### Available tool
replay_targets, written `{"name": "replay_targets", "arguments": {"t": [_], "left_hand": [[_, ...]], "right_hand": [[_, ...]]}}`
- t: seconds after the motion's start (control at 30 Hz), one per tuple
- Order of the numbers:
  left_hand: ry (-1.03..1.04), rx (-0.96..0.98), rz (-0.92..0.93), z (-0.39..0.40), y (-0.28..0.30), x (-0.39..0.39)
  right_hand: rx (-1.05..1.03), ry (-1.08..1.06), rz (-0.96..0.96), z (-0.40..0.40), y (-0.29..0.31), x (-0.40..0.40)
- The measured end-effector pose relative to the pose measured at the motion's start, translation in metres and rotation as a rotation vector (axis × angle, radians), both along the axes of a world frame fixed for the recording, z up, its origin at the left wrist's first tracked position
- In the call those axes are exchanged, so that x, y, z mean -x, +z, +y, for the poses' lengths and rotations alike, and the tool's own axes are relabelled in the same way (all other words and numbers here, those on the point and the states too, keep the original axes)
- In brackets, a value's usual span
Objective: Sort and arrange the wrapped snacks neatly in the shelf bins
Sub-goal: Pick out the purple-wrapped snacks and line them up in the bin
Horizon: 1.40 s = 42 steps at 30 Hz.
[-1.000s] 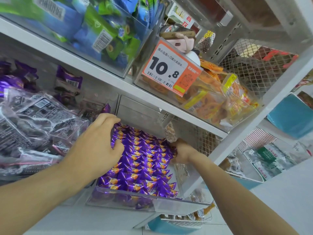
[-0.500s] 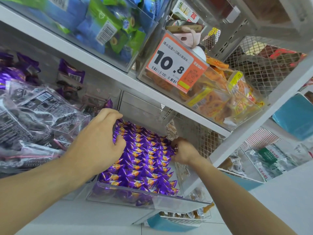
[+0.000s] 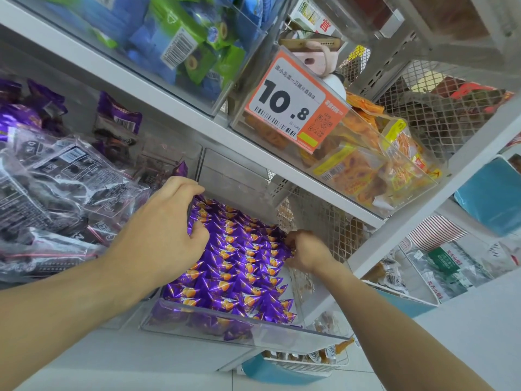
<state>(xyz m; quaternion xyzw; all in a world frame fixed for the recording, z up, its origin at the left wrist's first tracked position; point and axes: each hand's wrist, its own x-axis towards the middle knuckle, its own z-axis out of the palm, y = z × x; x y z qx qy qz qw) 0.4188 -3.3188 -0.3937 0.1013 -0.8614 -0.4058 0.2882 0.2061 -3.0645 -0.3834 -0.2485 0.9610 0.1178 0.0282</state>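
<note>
- Clear bin (image 3: 253,333), lower shelf, centre: see-through plastic tray, filled with purple wrapped snacks (image 3: 239,266) in close rows, each wrapper showing an orange mark. More of the same show through its front wall.
- Your left hand (image 3: 166,235): at the bin's left side, fingers curled over the back-left rows of purple snacks, thumb pressed into the wrappers. It grips the edge of the pile.
- Your right hand (image 3: 307,251): at the bin's right side, near the wire mesh panel (image 3: 332,221), fingers curled down among the wrappers at the right end of the rows. The fingertips are hidden, so you cannot tell whether they pinch a single piece.
- Left of the bin: clear bags of dark snacks (image 3: 56,193), heaped, just beside your left wrist; purple packets (image 3: 118,114) stand behind them.
- Upper shelf, left: clear bin holding blue and green packets (image 3: 183,49).
- Upper shelf, centre-right: clear bin of orange and yellow packets (image 3: 366,176), fronted by an orange price tag (image 3: 296,100) reading 10.8.
- Behind that tag: a pink object (image 3: 318,57); its kind cannot be told.
- Far right: a teal container (image 3: 490,198) and packets with green labels (image 3: 442,263) on a lower level.
</note>
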Motion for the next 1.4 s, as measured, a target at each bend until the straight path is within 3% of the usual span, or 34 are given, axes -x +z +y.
{"name": "replay_targets", "arguments": {"t": [0.47, 1.4], "left_hand": [[-0.003, -0.023, 0.007, -0.001, -0.001, 0.001], [-0.022, -0.030, -0.020, -0.001, 0.002, -0.002]], "right_hand": [[0.016, -0.006, -0.069, 0.008, 0.004, 0.013], [-0.033, 0.098, 0.036, 0.018, -0.006, 0.013]]}}
